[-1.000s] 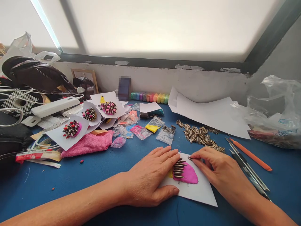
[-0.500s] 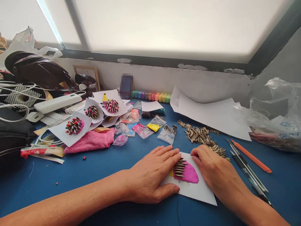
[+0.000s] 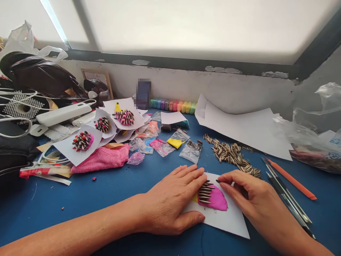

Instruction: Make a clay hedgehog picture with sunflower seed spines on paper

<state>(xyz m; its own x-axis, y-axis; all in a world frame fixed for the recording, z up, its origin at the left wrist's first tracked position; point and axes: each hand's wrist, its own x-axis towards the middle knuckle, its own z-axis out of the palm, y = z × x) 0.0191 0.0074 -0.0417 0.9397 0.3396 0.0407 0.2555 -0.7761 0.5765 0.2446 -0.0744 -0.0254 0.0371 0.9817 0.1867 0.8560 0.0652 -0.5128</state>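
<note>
My left hand (image 3: 181,199) lies flat with fingers stretched over the left part of a white paper sheet (image 3: 231,225). On that sheet is a flattened magenta clay shape (image 3: 217,200) with a yellow clay part (image 3: 195,197) at its left, partly under my fingers. Several striped sunflower seeds (image 3: 205,193) stick in the clay's left side. Above the sheet's upper right, my right hand (image 3: 249,193) pinches a single sunflower seed (image 3: 218,181) between thumb and forefinger. A heap of loose sunflower seeds (image 3: 230,154) lies just beyond this hand.
Small bags of clay, including a yellow one (image 3: 174,143), lie mid-table. Finished seed-and-clay pieces on paper (image 3: 82,141) and a pink cloth (image 3: 101,159) are at left. An orange tool (image 3: 291,179) and pens (image 3: 289,199) lie right. Large white paper (image 3: 245,128) leans behind.
My right hand has turned and its fingers have opened out somewhat, with the pinched seed now showing at the fingertips. My left hand stays flat on the paper. The view has shifted slightly.
</note>
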